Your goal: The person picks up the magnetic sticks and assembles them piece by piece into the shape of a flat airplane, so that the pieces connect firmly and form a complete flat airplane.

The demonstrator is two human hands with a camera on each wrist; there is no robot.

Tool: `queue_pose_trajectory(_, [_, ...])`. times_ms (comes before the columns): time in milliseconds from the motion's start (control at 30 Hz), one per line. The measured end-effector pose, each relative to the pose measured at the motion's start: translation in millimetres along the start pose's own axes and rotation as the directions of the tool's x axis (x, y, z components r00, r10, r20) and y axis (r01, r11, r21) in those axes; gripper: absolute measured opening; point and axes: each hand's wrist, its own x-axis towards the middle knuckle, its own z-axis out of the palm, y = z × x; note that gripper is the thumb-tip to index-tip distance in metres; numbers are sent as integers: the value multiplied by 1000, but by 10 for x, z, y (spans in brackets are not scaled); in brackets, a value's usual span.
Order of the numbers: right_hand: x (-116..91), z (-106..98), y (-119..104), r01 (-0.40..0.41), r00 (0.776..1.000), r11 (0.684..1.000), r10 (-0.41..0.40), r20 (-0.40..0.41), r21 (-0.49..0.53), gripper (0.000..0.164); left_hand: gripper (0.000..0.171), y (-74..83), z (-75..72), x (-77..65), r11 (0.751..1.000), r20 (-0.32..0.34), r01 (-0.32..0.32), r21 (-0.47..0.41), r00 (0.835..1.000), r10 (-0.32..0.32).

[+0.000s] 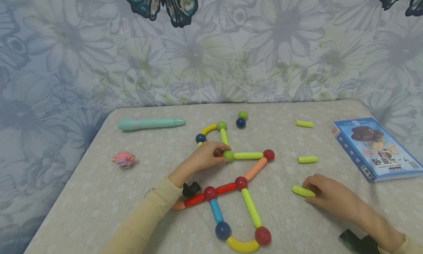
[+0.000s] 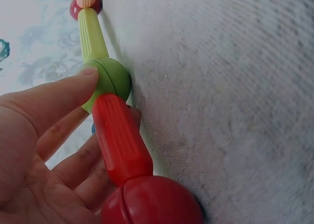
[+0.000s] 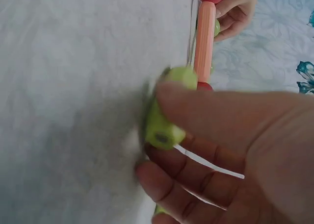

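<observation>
My left hand (image 1: 205, 155) reaches into the figure of magnetic rods and balls and pinches a green ball (image 1: 228, 156) between thumb and fingers. From that ball a red rod (image 2: 122, 138) leads to a red ball (image 2: 152, 204) in the left wrist view. A lime rod (image 1: 248, 156) joins the green ball to another red ball at the right. My right hand (image 1: 333, 196) holds a short lime rod (image 1: 301, 191) between thumb and fingers, close over the table; its dark round end shows in the right wrist view.
Two loose lime rods, one middle (image 1: 307, 159) and one farther back (image 1: 304, 124), lie beyond my right hand. A blue boxed game (image 1: 380, 147) lies at the right edge. Loose green and navy balls (image 1: 241, 122) sit behind the figure. A mint tube (image 1: 152, 124) and a pink toy (image 1: 123, 159) are at left.
</observation>
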Motion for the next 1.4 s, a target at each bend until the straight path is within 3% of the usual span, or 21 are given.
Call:
queue_pose_trajectory(167, [117,-15,-45,-33,998,999,34,-59,25,18,33,-15,14,-9,1000,-5,-6,-11,1000,6])
queue_pose_trajectory(400, [484,-203,-26,36,980,998,-26,-196,43,19,33,-14,28,-6,1000,-14,8,-30,1000,-8])
queue_pose_trajectory(667, [775,-271,-11,12,987,1000,-12,-160,-5,17,34,-19,30,3,1000,-16,-4,-21,1000,4])
queue_pose_trajectory(967, [855,-299,-16,8,995,1000,-6,-103,14,17,33,-30,18,-12,1000,-23,-15,-23,1000,14])
queue_pose_trajectory(1167, [946,-524,50,90,992,996,-89,-87,13,23,35,-28,5,-12,1000,-16,-13,-29,1000,13])
queue_pose_trajectory(1267, [1164,-689,10,101,988,994,-97,-118,32,24,35,-37,6,-13,999,-13,-11,-30,1000,11])
queue_pose_trajectory(1400, [1665,-800,-157,85,992,989,-73,-104,124,25,36,-46,23,-14,999,-6,-5,-46,1000,5])
